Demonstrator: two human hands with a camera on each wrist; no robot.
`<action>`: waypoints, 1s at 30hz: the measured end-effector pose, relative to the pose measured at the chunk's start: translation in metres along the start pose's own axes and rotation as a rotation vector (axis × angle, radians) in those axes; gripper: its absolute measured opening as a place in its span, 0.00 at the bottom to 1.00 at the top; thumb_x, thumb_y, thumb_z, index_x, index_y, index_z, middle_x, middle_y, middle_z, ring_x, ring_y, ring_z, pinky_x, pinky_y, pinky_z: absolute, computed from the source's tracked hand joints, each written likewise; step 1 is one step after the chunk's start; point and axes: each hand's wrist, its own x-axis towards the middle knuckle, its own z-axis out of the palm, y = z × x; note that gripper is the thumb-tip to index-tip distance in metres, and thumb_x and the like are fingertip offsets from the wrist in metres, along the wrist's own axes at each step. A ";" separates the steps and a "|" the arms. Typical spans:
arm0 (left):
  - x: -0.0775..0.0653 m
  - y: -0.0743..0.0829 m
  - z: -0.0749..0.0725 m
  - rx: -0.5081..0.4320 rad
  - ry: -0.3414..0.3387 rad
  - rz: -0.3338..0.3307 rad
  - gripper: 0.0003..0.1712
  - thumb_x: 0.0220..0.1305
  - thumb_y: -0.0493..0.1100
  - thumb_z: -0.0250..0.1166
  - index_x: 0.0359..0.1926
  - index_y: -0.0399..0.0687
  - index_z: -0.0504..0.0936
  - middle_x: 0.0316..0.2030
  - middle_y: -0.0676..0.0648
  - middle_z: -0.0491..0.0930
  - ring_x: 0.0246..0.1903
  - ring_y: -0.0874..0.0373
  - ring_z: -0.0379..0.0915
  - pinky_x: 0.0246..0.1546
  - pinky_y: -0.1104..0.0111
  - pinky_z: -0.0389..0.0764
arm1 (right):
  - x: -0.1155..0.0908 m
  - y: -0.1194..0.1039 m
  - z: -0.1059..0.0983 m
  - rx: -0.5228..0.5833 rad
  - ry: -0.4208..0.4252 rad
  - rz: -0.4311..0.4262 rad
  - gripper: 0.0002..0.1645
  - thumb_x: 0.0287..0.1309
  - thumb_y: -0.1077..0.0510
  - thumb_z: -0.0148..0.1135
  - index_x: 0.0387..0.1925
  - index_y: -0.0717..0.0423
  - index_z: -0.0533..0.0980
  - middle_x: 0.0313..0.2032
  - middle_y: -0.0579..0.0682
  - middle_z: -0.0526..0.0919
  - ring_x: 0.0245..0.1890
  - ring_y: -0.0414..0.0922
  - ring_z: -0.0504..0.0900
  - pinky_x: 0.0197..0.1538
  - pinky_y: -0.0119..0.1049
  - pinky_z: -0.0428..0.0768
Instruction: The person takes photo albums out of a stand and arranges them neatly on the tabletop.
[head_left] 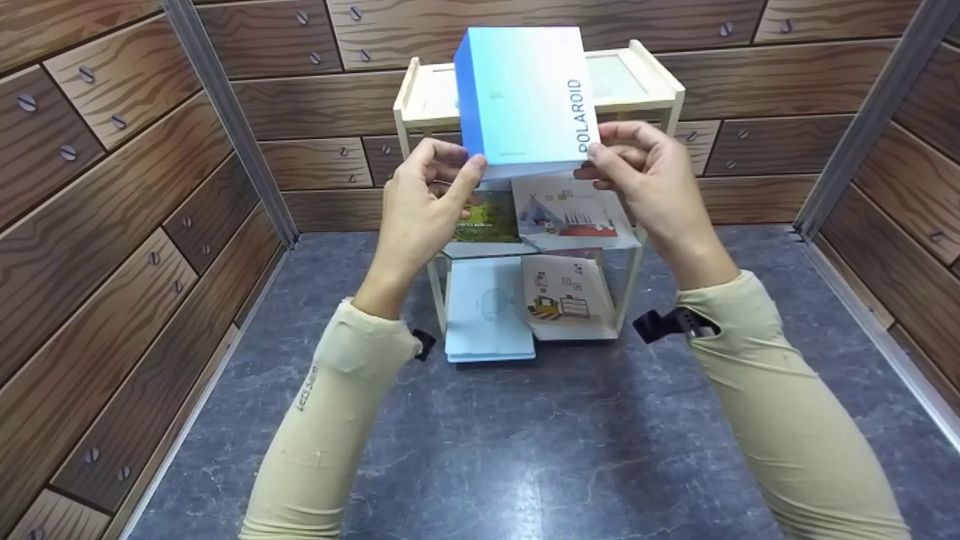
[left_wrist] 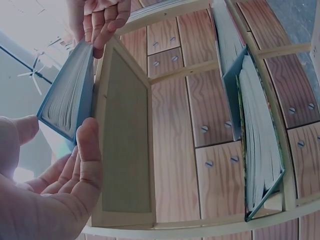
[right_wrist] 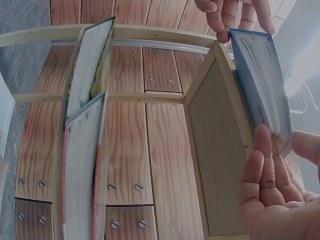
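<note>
Both hands hold a blue-to-white photo album (head_left: 529,97) marked POLAROID, its cover facing up. At its near left corner, the left hand (head_left: 427,202) pinches it, thumb on top and fingers beneath. The right hand (head_left: 656,176) pinches the near right corner in the same way. The album overlaps the top shelf (head_left: 626,79) of a small pale wooden rack in the head view. Page edges of the album (left_wrist: 67,95) show in the left wrist view, close over the shelf's panel (left_wrist: 127,135).
On the rack's middle level lie a green-yellow album (head_left: 487,217) and a white illustrated one (head_left: 566,214). The lowest level holds a light blue album (head_left: 491,307) and another illustrated album (head_left: 566,300). Wood-patterned walls (head_left: 127,187) enclose the dark marbled floor (head_left: 525,435).
</note>
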 end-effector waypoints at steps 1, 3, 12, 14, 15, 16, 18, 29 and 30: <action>0.000 -0.001 0.000 -0.001 -0.003 -0.008 0.19 0.77 0.51 0.68 0.57 0.42 0.82 0.42 0.44 0.91 0.38 0.45 0.91 0.38 0.58 0.92 | -0.001 0.001 0.000 -0.014 -0.001 0.003 0.11 0.73 0.61 0.68 0.53 0.60 0.82 0.38 0.46 0.94 0.36 0.41 0.93 0.43 0.30 0.89; -0.001 -0.002 0.000 -0.008 -0.006 -0.023 0.21 0.77 0.51 0.68 0.60 0.42 0.81 0.42 0.43 0.91 0.38 0.45 0.91 0.39 0.57 0.92 | -0.003 0.003 0.000 -0.032 -0.003 0.008 0.12 0.73 0.61 0.68 0.53 0.60 0.83 0.38 0.45 0.94 0.37 0.41 0.93 0.45 0.30 0.89; -0.005 -0.009 0.000 0.001 -0.037 -0.072 0.27 0.74 0.52 0.71 0.64 0.37 0.83 0.43 0.42 0.92 0.34 0.54 0.90 0.37 0.65 0.92 | -0.009 0.014 0.001 -0.100 0.004 -0.003 0.12 0.73 0.59 0.69 0.53 0.60 0.83 0.38 0.41 0.93 0.39 0.39 0.91 0.45 0.29 0.88; -0.006 -0.010 0.000 0.013 -0.040 -0.075 0.28 0.74 0.52 0.71 0.65 0.37 0.83 0.42 0.42 0.92 0.34 0.54 0.90 0.36 0.66 0.91 | -0.011 0.016 0.001 -0.108 0.005 -0.012 0.12 0.73 0.59 0.69 0.53 0.60 0.83 0.38 0.40 0.93 0.39 0.38 0.91 0.44 0.29 0.88; -0.007 -0.011 0.001 0.020 -0.040 -0.078 0.29 0.74 0.52 0.71 0.65 0.38 0.83 0.42 0.42 0.92 0.33 0.55 0.90 0.36 0.66 0.91 | -0.011 0.018 0.001 -0.109 0.003 -0.017 0.12 0.73 0.59 0.68 0.53 0.60 0.83 0.38 0.40 0.93 0.39 0.38 0.91 0.44 0.29 0.88; -0.008 -0.011 0.001 0.028 -0.040 -0.081 0.29 0.74 0.52 0.72 0.66 0.38 0.83 0.42 0.43 0.92 0.33 0.56 0.90 0.36 0.67 0.91 | -0.012 0.019 0.000 -0.107 0.003 -0.021 0.11 0.73 0.59 0.68 0.53 0.60 0.83 0.38 0.40 0.93 0.38 0.38 0.91 0.44 0.29 0.88; -0.009 -0.012 0.001 0.039 -0.041 -0.083 0.29 0.74 0.53 0.71 0.66 0.39 0.83 0.41 0.43 0.92 0.33 0.58 0.89 0.37 0.65 0.91 | -0.014 0.021 0.000 -0.104 0.002 -0.028 0.10 0.73 0.60 0.68 0.52 0.59 0.82 0.37 0.40 0.93 0.38 0.38 0.92 0.44 0.29 0.88; -0.014 -0.009 0.008 0.075 -0.031 -0.062 0.31 0.74 0.54 0.71 0.68 0.40 0.82 0.42 0.44 0.91 0.34 0.58 0.88 0.35 0.70 0.87 | -0.023 0.022 -0.005 -0.100 0.015 -0.041 0.09 0.72 0.62 0.68 0.51 0.59 0.82 0.38 0.42 0.93 0.39 0.40 0.90 0.49 0.31 0.87; -0.015 -0.009 0.009 0.076 -0.031 -0.058 0.31 0.74 0.54 0.71 0.68 0.40 0.82 0.43 0.44 0.91 0.34 0.57 0.88 0.35 0.71 0.86 | -0.024 0.022 -0.006 -0.091 0.016 -0.039 0.09 0.72 0.62 0.68 0.51 0.59 0.82 0.38 0.43 0.93 0.39 0.40 0.90 0.50 0.31 0.88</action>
